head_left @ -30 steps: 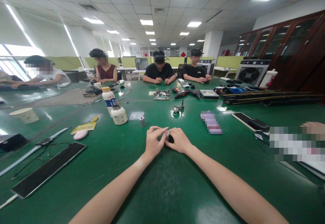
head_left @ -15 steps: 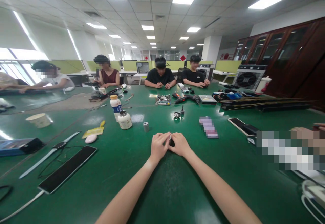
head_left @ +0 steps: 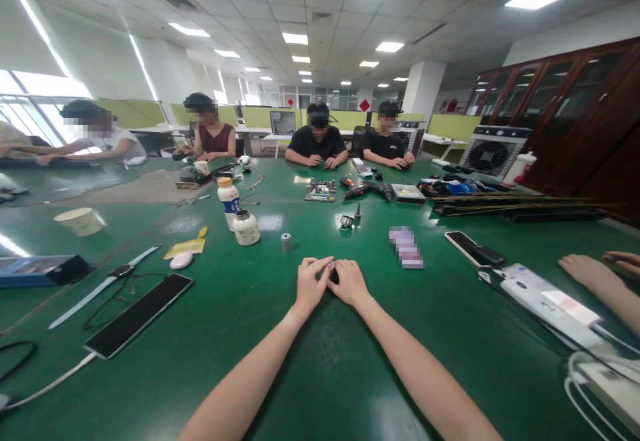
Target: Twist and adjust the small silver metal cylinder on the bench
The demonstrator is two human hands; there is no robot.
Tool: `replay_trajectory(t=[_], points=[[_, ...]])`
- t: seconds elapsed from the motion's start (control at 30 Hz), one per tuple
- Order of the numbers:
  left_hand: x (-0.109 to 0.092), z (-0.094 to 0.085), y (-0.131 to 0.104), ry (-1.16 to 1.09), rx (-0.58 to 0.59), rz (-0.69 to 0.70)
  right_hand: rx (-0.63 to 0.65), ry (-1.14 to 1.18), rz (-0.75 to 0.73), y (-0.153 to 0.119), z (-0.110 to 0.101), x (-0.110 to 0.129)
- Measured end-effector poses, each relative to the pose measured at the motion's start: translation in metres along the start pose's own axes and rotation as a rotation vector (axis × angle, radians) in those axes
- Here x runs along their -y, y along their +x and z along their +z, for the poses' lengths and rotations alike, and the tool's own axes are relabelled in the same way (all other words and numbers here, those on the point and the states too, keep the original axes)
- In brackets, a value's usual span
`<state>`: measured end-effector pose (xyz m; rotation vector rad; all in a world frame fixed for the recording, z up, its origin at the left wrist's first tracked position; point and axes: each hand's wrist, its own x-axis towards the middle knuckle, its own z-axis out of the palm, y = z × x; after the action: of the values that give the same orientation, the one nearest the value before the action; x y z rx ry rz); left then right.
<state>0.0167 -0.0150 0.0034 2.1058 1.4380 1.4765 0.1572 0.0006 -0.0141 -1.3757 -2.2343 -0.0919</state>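
Observation:
My left hand (head_left: pixel 313 285) and my right hand (head_left: pixel 351 282) meet low over the green table (head_left: pixel 320 374), with their fingertips nearly touching. Both have bent fingers closed around a small object between them, which is mostly hidden; a shiny bit and something dark show there. A small silver cylinder (head_left: pixel 286 241) stands upright just beyond my left hand. Farther off, a small black tool (head_left: pixel 357 215) stands upright beside a dark round item (head_left: pixel 346 221).
Left of the hands are an open white jar (head_left: pixel 247 228), a bottle (head_left: pixel 229 199), a tablet (head_left: pixel 140 314) and a watch (head_left: pixel 120 271). On the right are banknotes (head_left: pixel 406 247), a phone (head_left: pixel 466 247) and a power strip (head_left: pixel 550 307). Another person's hand (head_left: pixel 590 273) rests at the right edge.
The view has tilted slightly, shifting the scene. My fingers have moved a little on the small object, and a shiny bit shows at my left fingertips. The person's hand at the right is more visible.

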Motion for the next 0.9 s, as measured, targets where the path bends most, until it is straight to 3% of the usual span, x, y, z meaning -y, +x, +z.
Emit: replay_trajectory(t=[0.5, 0.9], points=[[0.0049, 0.008, 0.0072, 0.003, -0.111, 0.008, -0.043, -0.008, -0.005, 0.0064, -0.0013, -0.0054], [0.0027, 0.0057, 0.007, -0.051, -0.019, -0.069, -0.013, 0.027, 0.056, 0.0045, -0.0059, -0.0093]])
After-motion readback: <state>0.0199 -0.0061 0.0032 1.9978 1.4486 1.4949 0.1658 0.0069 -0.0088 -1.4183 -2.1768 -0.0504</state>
